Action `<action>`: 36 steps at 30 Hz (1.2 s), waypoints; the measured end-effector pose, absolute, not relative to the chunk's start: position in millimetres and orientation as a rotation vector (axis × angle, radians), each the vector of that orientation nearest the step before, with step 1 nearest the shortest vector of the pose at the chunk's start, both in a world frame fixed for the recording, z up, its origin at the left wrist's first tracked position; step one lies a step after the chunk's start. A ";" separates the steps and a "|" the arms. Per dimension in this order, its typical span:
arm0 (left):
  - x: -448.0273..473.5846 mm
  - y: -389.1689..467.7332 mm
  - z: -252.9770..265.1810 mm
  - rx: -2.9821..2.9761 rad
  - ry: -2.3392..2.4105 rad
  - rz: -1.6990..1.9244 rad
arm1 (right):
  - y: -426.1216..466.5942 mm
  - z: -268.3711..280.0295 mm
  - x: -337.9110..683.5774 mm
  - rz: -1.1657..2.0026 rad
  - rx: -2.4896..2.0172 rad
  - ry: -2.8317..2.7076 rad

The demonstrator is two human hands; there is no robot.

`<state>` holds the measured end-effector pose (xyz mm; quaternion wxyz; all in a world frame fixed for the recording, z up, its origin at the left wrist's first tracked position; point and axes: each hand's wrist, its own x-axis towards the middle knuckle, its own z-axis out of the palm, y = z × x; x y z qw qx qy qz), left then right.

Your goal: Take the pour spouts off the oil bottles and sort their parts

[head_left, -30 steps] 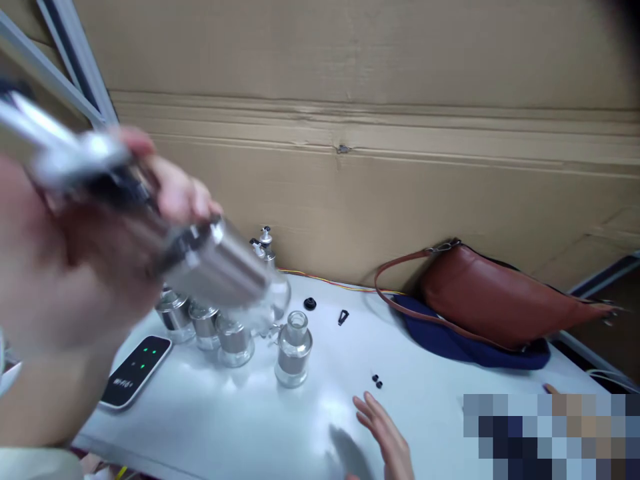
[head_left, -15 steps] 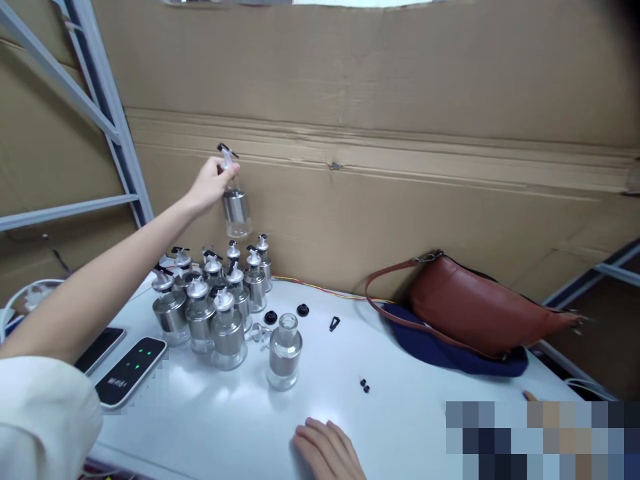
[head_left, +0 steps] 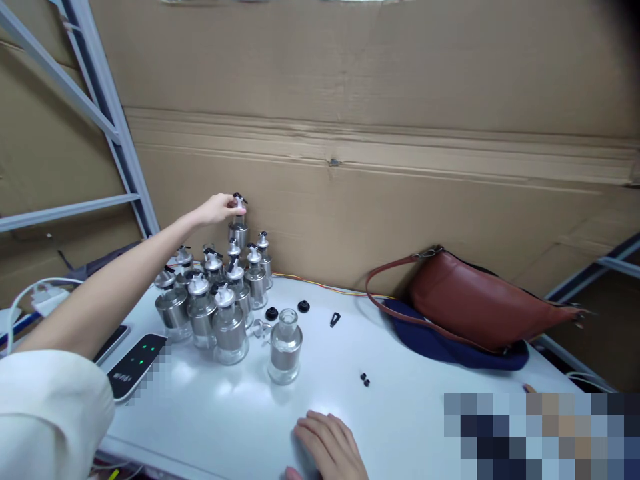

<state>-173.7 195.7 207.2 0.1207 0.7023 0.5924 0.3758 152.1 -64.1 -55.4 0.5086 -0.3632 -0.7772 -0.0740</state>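
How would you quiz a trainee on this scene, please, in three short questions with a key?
1. Multiple choice: what does the left hand grip near its top?
A) the bag strap
B) a bottle
C) a table lamp

2. True or false: the stopperless bottle, nearest the right hand, lies on its side.

3. Fill in the colour: the brown bag rests partly on a ____ item.

Key:
1. B
2. False; it stands upright.
3. Dark blue.
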 end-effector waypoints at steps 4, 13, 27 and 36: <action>-178.1 198.3 199.4 1.996 1.761 0.922 | -61.8 -40.1 164.2 -0.196 -0.799 -2.115; -177.3 205.7 174.9 1.907 1.785 0.821 | -62.8 -24.1 166.4 -0.230 -0.787 -2.091; -162.7 193.9 207.0 2.173 1.945 0.587 | -59.4 -42.9 171.6 -0.221 -0.793 -2.155; -34.1 63.6 219.3 2.635 1.166 -0.207 | -60.4 -38.3 172.3 -0.177 -0.800 -2.152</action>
